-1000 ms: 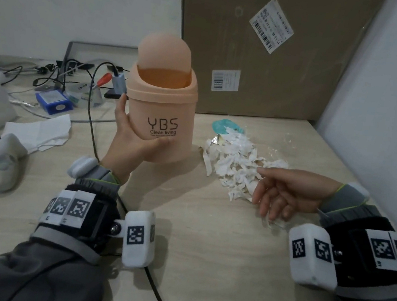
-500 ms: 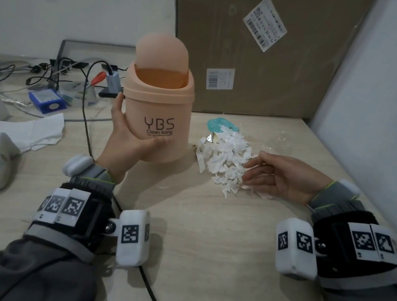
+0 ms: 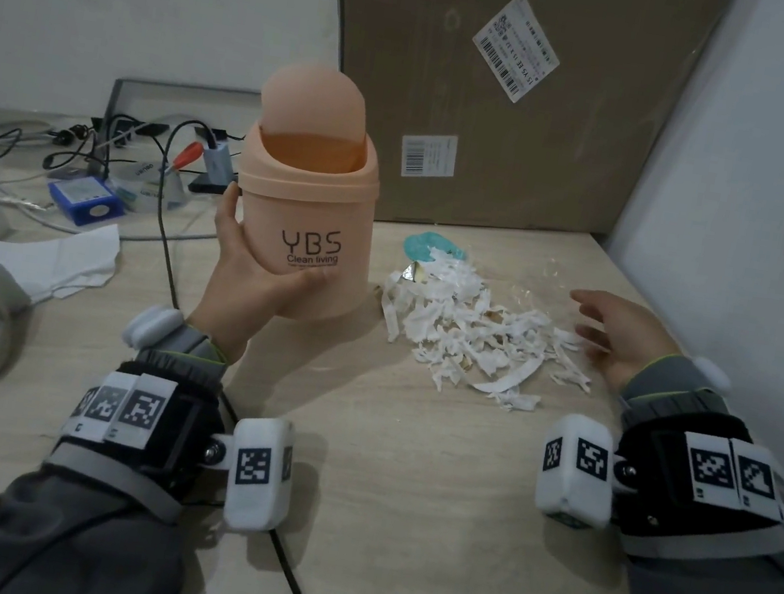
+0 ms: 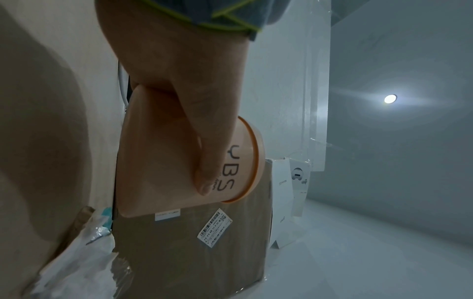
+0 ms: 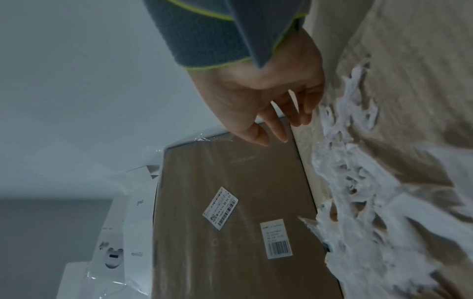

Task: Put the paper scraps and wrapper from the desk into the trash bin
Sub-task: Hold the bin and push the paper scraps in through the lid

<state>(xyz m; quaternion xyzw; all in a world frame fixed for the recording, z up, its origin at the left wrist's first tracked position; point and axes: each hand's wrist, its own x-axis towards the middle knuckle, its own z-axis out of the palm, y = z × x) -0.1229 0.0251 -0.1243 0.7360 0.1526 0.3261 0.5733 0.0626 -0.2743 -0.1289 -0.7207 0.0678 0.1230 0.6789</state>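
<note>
On desk (image 3: 404,476), left hand (image 3: 250,275) grips trash bin (image 3: 308,213); right hand (image 3: 624,331), fingers spread, beside paper scraps (image 3: 466,333).

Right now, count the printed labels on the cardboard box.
2. A tilted label sits high on the cardboard box; a smaller upright label sits lower, near the trash bin. Hidden faces may carry more.

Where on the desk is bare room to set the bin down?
Bare desk lies between both wrists, in front of the trash bin and paper scraps. Crowded: cables and tissue beyond the left hand.
</note>
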